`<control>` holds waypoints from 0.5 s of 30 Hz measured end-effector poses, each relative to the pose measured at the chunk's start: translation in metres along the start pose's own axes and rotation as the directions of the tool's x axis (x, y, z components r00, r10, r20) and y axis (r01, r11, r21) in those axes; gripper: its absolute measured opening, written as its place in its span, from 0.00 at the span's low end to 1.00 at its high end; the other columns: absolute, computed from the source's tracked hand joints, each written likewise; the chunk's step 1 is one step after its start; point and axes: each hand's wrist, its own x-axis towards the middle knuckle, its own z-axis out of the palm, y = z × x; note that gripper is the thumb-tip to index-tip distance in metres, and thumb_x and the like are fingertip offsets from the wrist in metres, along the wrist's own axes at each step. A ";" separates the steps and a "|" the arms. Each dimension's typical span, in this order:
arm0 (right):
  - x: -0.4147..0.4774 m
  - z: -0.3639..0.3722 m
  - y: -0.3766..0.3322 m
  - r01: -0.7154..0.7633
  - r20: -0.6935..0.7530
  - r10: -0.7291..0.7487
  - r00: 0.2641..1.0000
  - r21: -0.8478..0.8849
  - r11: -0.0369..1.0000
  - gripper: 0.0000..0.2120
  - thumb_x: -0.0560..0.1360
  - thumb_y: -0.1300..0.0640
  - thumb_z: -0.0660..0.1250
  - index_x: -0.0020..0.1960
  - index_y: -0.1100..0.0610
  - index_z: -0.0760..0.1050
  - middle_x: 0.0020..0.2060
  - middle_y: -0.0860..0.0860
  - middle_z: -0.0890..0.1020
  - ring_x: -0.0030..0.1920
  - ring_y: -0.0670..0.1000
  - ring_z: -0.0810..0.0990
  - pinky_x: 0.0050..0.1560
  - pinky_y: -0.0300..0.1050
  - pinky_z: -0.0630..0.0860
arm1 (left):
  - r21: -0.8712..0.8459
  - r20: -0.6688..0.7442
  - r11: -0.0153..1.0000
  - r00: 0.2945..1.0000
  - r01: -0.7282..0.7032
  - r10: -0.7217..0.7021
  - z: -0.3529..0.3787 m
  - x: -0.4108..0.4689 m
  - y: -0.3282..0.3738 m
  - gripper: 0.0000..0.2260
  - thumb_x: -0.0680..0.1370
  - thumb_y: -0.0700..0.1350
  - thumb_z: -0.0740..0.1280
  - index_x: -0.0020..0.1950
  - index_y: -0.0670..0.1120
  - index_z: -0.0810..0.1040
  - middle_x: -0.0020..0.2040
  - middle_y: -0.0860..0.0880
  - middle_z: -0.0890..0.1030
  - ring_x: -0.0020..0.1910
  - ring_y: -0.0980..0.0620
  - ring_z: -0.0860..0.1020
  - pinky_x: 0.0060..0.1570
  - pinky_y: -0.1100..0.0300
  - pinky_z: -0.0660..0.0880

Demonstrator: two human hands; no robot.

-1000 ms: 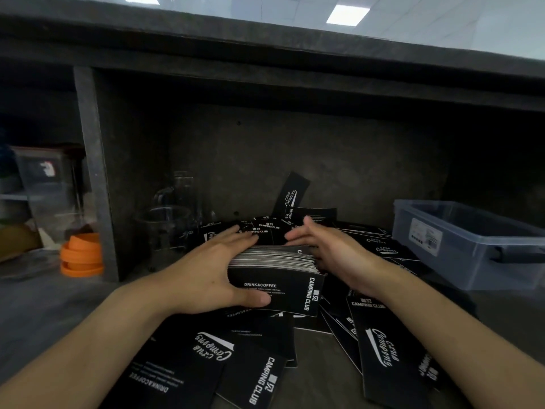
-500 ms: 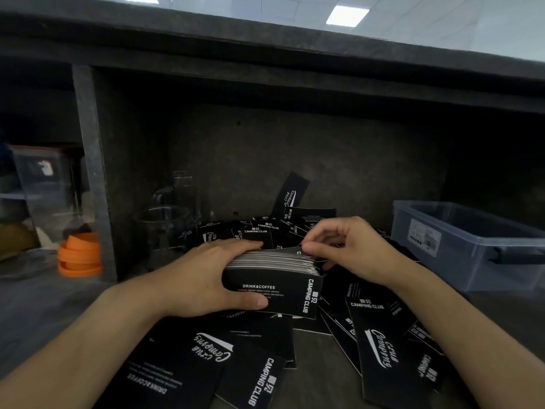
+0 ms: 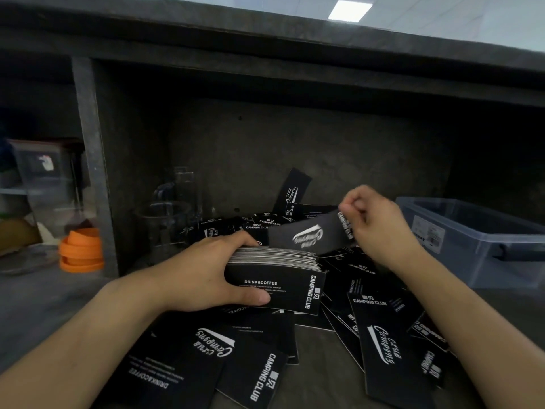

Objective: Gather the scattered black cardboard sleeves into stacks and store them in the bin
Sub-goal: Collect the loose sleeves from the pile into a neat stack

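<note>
Since 0.5 s ago, right hand [image 3: 380, 222] has lifted off the stack [image 3: 274, 278], now pinching a single sleeve [image 3: 312, 236] above it. Left hand [image 3: 206, 276] grips the stack over loose sleeves [image 3: 383, 343] scattered on the bench [image 3: 35, 296]. Bin [image 3: 472, 240] sits right.

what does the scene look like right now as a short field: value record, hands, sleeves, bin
left hand: left hand grips the stack of sleeves, thumb on its front face
right hand: right hand pinches a single sleeve above the stack's far side
loose sleeves: loose sleeves scattered flat on the counter
bin: clear plastic bin at right, no sleeves visible inside
other: orange rings stacked at left
</note>
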 end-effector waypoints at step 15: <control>-0.018 0.033 -0.018 -0.669 0.561 0.510 0.652 0.111 0.735 0.09 0.83 0.54 0.63 0.48 0.58 0.76 0.32 0.51 0.72 0.27 0.46 0.66 0.20 0.37 0.67 | -0.016 0.005 0.996 0.996 -0.093 0.093 0.001 -0.004 0.004 0.50 0.67 0.66 0.76 0.77 0.74 0.45 0.76 0.74 0.53 0.74 0.70 0.59 0.76 0.63 0.59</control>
